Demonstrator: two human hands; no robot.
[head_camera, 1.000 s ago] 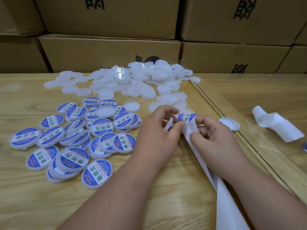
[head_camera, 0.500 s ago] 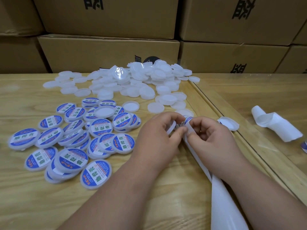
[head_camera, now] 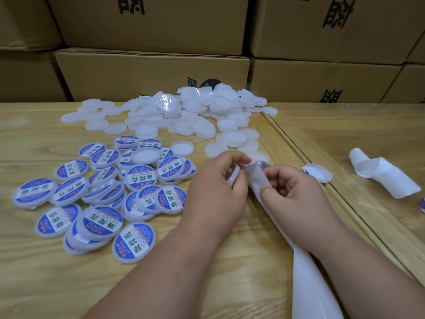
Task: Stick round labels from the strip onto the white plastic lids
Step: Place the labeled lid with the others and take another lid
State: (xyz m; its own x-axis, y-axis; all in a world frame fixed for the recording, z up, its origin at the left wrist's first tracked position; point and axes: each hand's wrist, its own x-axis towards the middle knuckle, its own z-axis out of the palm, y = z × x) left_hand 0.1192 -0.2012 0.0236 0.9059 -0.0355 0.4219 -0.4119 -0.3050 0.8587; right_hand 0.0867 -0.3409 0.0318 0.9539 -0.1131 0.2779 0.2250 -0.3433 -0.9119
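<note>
Both hands' fingers (head_camera: 239, 180) pinch strip (head_camera: 256, 178); lid (head_camera: 234, 174) in left

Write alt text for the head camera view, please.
Two hands meet over a wooden table: the left hand and right hand pinch a white label strip. Labelled lids lie left, plain lids behind, boxes beyond.

Stacked brown cardboard boxes (head_camera: 151, 74) with black printed characters, 10 to 2 o'clock. Light wooden surface (head_camera: 34, 272) below. Raised wooden strip (head_camera: 296, 146) running diagonally, 1 to 4 o'clock.
</note>
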